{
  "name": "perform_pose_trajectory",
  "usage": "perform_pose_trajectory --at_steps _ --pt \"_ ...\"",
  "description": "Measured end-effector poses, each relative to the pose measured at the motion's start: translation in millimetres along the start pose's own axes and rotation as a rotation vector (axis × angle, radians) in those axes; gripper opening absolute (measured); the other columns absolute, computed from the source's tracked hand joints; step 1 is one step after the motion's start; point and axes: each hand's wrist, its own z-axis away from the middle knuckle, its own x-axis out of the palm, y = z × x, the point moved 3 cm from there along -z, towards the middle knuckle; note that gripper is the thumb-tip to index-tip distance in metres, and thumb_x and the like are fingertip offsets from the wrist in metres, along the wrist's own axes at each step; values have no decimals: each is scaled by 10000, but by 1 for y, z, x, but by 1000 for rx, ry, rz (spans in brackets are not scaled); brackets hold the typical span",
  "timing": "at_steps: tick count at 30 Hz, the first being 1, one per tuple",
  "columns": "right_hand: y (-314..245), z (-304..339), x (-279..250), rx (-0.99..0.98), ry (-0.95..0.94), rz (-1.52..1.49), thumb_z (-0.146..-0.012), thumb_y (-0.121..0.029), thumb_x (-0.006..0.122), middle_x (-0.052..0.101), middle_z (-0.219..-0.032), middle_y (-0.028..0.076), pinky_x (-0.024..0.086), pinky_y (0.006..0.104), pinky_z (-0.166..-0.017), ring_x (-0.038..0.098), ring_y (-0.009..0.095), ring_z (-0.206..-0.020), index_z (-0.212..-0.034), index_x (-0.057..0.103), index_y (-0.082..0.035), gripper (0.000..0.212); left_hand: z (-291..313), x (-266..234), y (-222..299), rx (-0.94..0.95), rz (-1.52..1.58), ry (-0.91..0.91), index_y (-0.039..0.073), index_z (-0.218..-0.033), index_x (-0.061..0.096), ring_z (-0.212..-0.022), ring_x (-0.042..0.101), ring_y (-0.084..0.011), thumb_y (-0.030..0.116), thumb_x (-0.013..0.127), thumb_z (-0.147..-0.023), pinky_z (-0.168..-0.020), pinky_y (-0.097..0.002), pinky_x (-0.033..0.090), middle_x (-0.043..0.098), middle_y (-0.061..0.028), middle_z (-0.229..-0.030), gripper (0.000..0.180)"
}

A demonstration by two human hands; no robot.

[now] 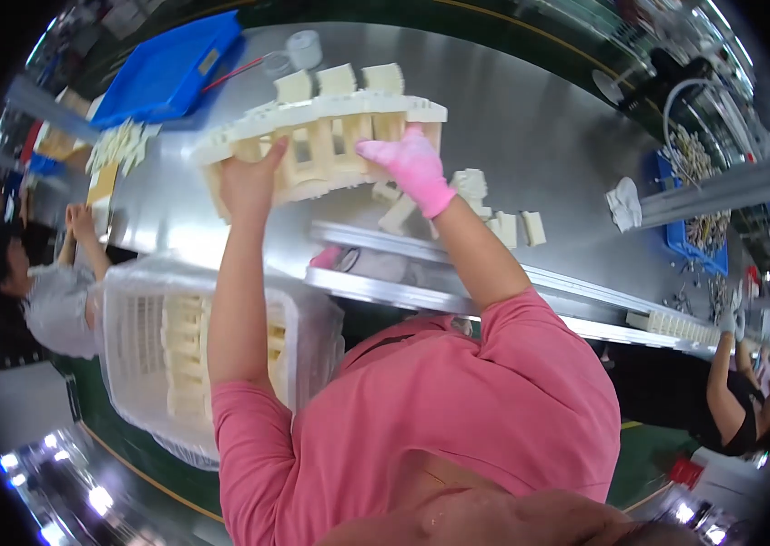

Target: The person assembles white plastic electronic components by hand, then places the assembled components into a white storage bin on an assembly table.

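A long cream plastic frame with a row of rectangular openings [319,150] is held up over the metal table [531,118]. Bare, my left hand [250,185] grips its left part, thumb pointing up across the front. A pink glove covers my right hand [414,171], which grips the frame near its right end, thumb stretched to the left. Just beyond the frame stand three curved cream pieces [337,80]; the frame hides their lower parts. Several loose cream blocks [471,185] lie on the table around my right forearm.
A plastic-lined white crate [135,332] with cream frames stands by my left arm. Metal rails [394,293] run along the near table edge. A blue tray [162,68] and white tub [304,49] are at the far left. People work at both sides; a white cloth [623,204] lies right.
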Motion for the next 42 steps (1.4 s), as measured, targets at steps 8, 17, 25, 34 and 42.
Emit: perform_pose_trajectory --at_steps 8,17,25,34,42 --pt "108 -44 -179 -17 -3 534 -689 -316 654 632 -739 80 448 270 -672 588 192 -716 -899 646 -39 347 10 203 109 19 36 -609 -65 -910 596 -884 583 -311 611 648 -569 -767 -372 451 603 -200 -924 759" --pt "162 -10 -223 739 55 18 -673 -419 653 504 -1151 129 329 312 -907 442 218 -1083 -1099 546 -10 601 42 301 107 6 -141 -958 -27 -914 615 -892 587 -267 554 662 -591 -768 -343 447 606 -161 -954 665" --pt "201 -6 -236 761 -107 -224 -719 -359 613 559 -1045 72 407 314 -827 512 179 -975 -1056 555 -43 465 69 301 85 -553 496 -1397 23 -1096 515 -954 558 -256 311 619 -755 -825 -402 442 551 -125 -1078 458" --pt "247 -16 -276 240 -217 974 -715 -191 543 590 -704 97 492 330 -554 598 218 -620 -759 577 -49 153 61 304 68 -596 576 -1351 7 -1060 478 -938 529 -286 217 530 -767 -826 -413 435 521 -169 -1027 364" --pt "136 21 -254 126 164 898 -724 -158 534 606 -814 162 475 349 -628 584 286 -772 -797 623 -76 142 64 280 85 -564 670 -1229 -44 -1015 484 -868 540 -283 174 531 -729 -778 -406 443 530 -174 -966 363"
